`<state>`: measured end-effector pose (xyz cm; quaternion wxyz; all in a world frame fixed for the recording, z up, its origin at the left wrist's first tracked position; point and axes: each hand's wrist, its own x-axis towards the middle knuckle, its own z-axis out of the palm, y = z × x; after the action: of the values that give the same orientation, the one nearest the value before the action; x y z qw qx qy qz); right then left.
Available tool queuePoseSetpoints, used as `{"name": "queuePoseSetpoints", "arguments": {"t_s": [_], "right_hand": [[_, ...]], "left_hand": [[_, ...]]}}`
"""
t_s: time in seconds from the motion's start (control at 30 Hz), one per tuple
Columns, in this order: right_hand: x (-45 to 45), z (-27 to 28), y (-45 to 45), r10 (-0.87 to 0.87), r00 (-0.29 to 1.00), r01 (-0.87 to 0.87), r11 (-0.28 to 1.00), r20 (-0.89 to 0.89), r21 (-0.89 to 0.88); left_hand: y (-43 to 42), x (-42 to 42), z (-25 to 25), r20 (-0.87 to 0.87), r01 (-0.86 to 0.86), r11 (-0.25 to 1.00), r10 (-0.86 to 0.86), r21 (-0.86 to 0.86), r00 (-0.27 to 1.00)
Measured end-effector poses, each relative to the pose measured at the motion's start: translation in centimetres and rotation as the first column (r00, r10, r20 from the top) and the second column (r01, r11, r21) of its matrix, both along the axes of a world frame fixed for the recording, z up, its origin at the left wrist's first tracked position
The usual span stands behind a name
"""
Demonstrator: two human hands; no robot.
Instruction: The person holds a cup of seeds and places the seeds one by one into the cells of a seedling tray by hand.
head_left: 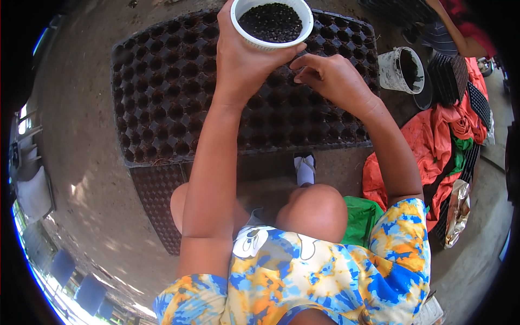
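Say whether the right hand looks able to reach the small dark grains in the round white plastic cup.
Probably yes: the right hand is nearby, and the cup is open-topped, with nothing covering the grains.

Toward the ground's upper right corner, a dirt-smeared white bucket; along the right edge, crumpled red sheeting near a gold-coloured wrapper. Lower left corner: blurred blue chairs.
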<state>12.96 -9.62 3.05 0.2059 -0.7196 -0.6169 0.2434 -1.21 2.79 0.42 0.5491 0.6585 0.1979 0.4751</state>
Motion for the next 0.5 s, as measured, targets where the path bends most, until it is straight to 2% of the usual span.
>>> {"name": "queuePoseSetpoints", "arguments": {"t_s": [0.13, 0.23, 0.33, 0.37, 0.43, 0.47, 0.5], "right_hand": [[-0.2, 0.4, 0.3, -0.020, 1.000, 0.020, 1.000, 0.008, -0.024], [0.1, 0.8, 0.2, 0.027, 1.000, -0.027, 0.999, 0.009, -0.043], [1.0, 2.1, 0.5, 0.018, 0.994, -0.023, 0.999, 0.108, 0.044], [1.1, 2.9, 0.4, -0.047, 0.999, 0.040, 0.980, 0.028, 0.193], [1.3, 5.5, 1.3, -0.043, 0.991, -0.010, 0.923, 0.128, 0.386], [1.1, 6.4, 1.9, -0.032, 0.984, -0.059, 0.870, 0.176, 0.489], [0.7, 7.0, 2.7, 0.015, 0.966, -0.131, 0.886, 0.257, 0.444]], "left_hand": [[0.0, 0.0, 0.0, 0.002, -0.003, 1.000, 0.003, -0.020, 1.000], [0.0, 0.1, 0.0, 0.005, -0.009, 1.000, 0.009, -0.018, 1.000], [0.0, 0.1, 0.0, 0.024, 0.003, 0.999, -0.002, -0.050, 1.000], [0.1, 0.0, -0.1, -0.004, -0.011, 1.000, 0.011, -0.013, 1.000], [0.2, -0.1, -0.4, -0.057, -0.034, 0.998, 0.038, 0.060, 0.998], [-0.1, -0.1, 0.2, -0.130, -0.042, 0.998, 0.047, 0.043, 0.990], [-0.6, -0.2, 1.1, -0.202, -0.045, 0.999, 0.050, 0.027, 0.978]]}}
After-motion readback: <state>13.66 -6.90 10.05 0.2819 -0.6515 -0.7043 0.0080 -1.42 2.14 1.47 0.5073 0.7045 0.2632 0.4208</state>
